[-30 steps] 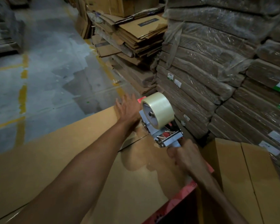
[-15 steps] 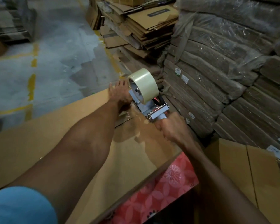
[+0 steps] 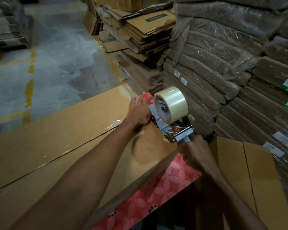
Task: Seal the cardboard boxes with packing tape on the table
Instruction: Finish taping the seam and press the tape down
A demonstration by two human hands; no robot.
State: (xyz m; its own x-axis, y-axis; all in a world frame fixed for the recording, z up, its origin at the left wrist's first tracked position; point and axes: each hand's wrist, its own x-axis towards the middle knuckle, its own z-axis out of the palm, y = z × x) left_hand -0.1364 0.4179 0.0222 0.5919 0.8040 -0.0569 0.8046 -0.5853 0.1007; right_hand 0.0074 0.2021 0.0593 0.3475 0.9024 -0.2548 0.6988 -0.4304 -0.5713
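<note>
Box [image 3: 56,138] lies flat over the tabletop [image 3: 156,193]. Its long axis and glossy taped seam run from near-left, where the frame cuts it off, to the far edge. Left hand [image 3: 140,112] presses there, fingers straight. Right hand [image 3: 193,151] grips the dispenser [image 3: 173,128], hiding its handle.

A long cardboard box [image 3: 56,138] lies across the worktop [image 3: 166,183], whose red floral cloth [image 3: 140,206] shows at the near right. The left grip [image 3: 140,112] presses flat, fingers [image 3: 140,102] straight, on the box's far right end. Just right of it, the right grip [image 3: 194,152] holds a tape dispenser [image 3: 175,131] carrying a clear tape roll [image 3: 171,103]
</note>
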